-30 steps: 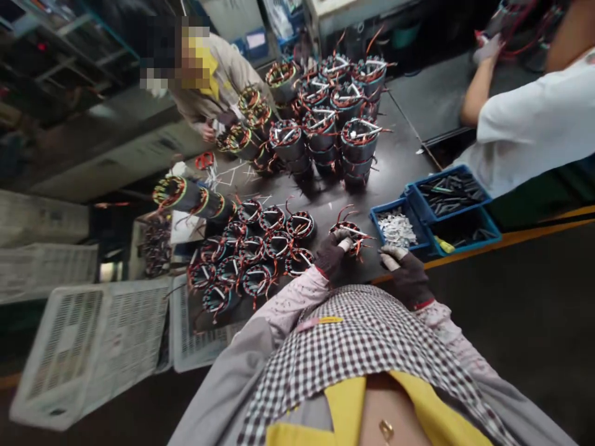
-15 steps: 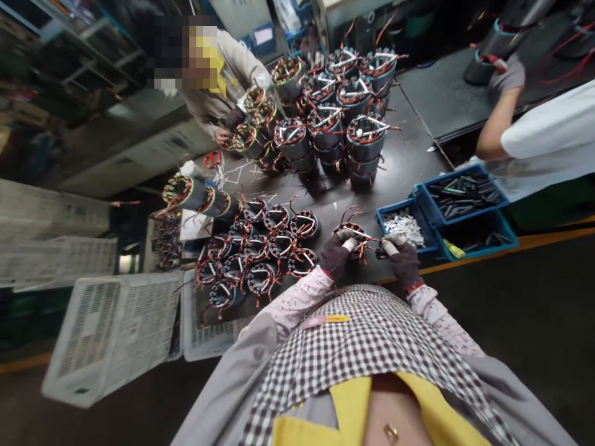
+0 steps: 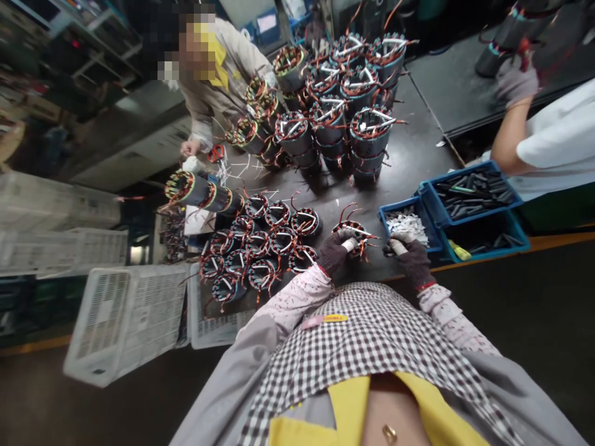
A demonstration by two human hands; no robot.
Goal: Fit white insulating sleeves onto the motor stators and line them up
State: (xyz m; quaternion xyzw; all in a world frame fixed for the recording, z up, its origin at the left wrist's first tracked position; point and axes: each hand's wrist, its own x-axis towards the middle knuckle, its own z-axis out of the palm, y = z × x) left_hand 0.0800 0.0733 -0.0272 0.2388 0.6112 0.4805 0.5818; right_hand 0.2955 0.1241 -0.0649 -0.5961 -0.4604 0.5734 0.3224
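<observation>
In front of me stands a motor stator [image 3: 357,230], with copper-coloured leads and a white sleeve across its top. My left hand [image 3: 335,249], in a dark glove with pale fingertips, grips its near left rim. My right hand [image 3: 409,254], gloved alike, is to the right of the stator, apart from its leads. Its fingers are closed together by the near edge of a blue bin of small white pieces [image 3: 406,227]; whatever is between them is too small to tell. A group of similar stators [image 3: 261,274] stands left of my left hand.
Stacked stators [image 3: 369,148] rise at the back. Blue bins [image 3: 481,217] with black sleeves sit on the right. White plastic crates [image 3: 134,322] are at the lower left. One co-worker [image 3: 232,56] is across the table; another co-worker's gloved hand [image 3: 517,80] touches a stator at right.
My right hand has moved right, away from the stator's leads, toward the bin of white pieces. My left hand stays on the stator. The co-worker across has moved a hand to the left.
</observation>
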